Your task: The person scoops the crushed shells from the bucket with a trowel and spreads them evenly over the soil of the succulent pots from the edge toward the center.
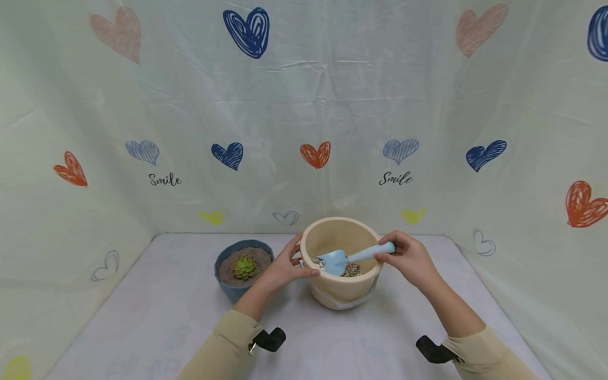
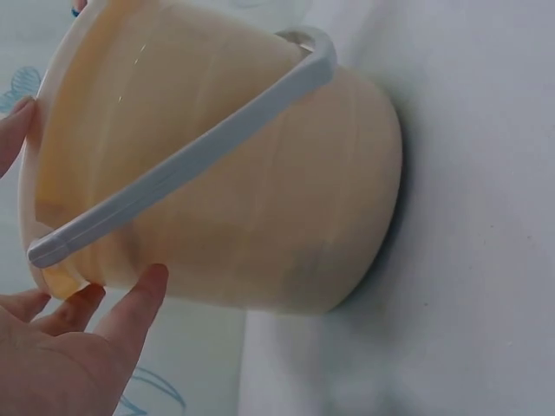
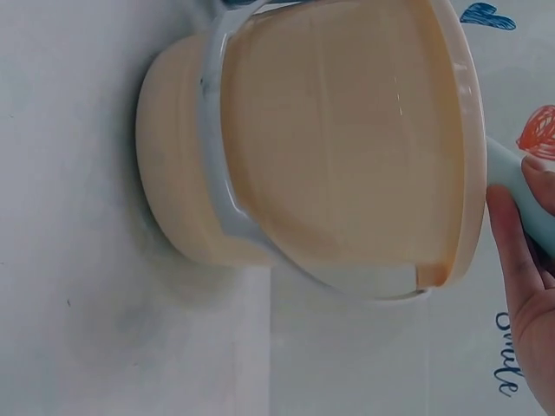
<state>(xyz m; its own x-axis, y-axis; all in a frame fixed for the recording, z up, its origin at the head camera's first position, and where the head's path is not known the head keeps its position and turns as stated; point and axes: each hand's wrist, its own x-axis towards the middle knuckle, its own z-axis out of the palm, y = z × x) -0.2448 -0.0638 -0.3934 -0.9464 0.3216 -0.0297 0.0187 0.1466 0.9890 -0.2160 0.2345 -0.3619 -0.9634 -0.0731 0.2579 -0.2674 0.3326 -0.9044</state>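
Observation:
A cream plastic bucket (image 1: 328,295) stands on the table with gravel (image 1: 352,271) in the bottom. My left hand (image 1: 285,269) holds its left side, thumb on the front rim and fingers against the wall; in the left wrist view those fingers (image 2: 134,308) touch the bucket below the rim. A light blue trowel (image 1: 368,253) slants over the opening, its blade inside, a few pebbles near the tip. My right hand (image 1: 410,259) grips the trowel's handle (image 3: 513,186) at the bucket's right rim. The bucket's grey-white bail (image 2: 191,160) hangs down its front.
A blue-grey pot (image 1: 231,290) of brown soil with a green succulent (image 1: 245,267) stands left of the bucket, close to my left forearm. A white cloth covers the table (image 1: 157,316). Behind it hangs a curtain (image 1: 332,190) printed with hearts.

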